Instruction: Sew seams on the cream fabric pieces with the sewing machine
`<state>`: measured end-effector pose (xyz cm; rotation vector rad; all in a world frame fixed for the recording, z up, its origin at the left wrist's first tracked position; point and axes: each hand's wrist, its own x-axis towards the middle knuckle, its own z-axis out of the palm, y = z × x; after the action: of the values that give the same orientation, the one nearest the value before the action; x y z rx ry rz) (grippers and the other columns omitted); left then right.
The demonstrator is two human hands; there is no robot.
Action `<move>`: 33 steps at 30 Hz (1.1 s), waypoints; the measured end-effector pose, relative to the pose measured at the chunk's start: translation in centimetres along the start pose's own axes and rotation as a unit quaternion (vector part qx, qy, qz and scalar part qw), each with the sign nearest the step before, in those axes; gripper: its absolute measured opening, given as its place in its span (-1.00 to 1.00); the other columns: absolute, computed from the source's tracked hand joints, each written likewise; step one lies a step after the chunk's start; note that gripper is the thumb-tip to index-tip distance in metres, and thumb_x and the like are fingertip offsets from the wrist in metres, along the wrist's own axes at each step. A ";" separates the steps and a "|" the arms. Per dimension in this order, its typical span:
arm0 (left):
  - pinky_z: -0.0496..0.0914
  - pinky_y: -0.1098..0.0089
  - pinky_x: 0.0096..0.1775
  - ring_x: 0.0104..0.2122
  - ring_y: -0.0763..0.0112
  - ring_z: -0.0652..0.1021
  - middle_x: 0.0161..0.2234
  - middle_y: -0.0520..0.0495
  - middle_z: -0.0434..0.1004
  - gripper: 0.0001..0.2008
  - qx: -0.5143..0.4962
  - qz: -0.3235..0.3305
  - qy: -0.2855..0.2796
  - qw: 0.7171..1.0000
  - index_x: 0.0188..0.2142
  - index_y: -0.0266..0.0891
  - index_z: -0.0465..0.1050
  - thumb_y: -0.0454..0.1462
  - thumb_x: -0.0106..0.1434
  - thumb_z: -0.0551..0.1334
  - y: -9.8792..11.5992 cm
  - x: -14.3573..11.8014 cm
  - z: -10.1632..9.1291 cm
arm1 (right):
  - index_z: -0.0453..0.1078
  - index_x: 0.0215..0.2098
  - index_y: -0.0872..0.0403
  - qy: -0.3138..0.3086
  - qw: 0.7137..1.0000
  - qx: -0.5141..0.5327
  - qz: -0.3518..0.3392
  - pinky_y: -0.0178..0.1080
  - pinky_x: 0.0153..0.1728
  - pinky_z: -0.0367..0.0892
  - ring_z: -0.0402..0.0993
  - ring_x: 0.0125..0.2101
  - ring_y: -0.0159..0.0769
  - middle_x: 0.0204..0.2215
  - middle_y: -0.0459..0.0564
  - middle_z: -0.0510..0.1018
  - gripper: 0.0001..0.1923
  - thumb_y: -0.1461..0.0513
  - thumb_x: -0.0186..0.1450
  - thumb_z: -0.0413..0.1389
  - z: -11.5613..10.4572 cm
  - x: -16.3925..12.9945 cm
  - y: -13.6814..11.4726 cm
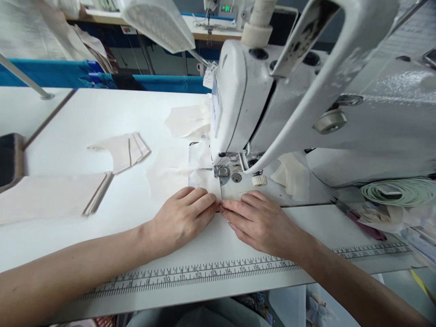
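Observation:
A pale cream fabric piece [170, 175] lies flat under the presser foot [221, 171] of a white sewing machine [230, 100]. My left hand [185, 218] rests on its near right corner, thumb and fingers pinched together at the edge. From the other side my right hand [260, 222] pinches the same edge, its fingertips almost touching those of the left. Both hands are just in front of the presser foot. The fingers cover the part of the cloth between them. The needle is hard to make out.
Stacked cream cut pieces [57, 195] and a smaller curved stack [121, 150] lie at left. Crumpled cloth [293, 175] sits right of the foot. Thread snips [361, 220] and a pale green coil [400, 190] are farther right. A printed ruler [204, 274] runs along the front edge.

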<state>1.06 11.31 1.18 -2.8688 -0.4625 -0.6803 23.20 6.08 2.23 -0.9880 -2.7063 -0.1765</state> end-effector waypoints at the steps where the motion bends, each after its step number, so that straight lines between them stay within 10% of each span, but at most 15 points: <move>1: 0.40 0.32 -0.31 -0.23 0.32 0.52 -0.22 -0.11 0.56 -0.87 0.001 0.000 0.002 1.000 -0.20 -0.35 0.44 -0.43 0.37 0.11 0.0 0.0 0.0 | 0.46 -0.02 0.17 0.002 1.000 0.002 0.001 -0.17 -0.25 0.30 0.34 -0.31 -0.29 -0.07 0.07 0.55 -0.73 0.33 0.36 0.03 0.0 0.0 0.0; 33: 0.37 0.33 -0.30 -0.26 0.33 0.52 -0.24 -0.08 0.57 -0.81 -0.020 -0.055 0.009 0.998 -0.20 -0.27 0.49 -0.32 0.39 0.09 -3.1 1.2 1.0 | 0.43 -0.02 0.14 0.002 0.996 -0.055 0.072 -0.21 -0.27 0.19 0.37 -0.31 -0.29 -0.12 0.06 0.50 -0.72 0.33 0.35 0.00 0.9 1.5 0.9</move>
<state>1.49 14.71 1.13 -2.8890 -0.6146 -0.7417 22.55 7.87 1.81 -1.2081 -2.6338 -0.3016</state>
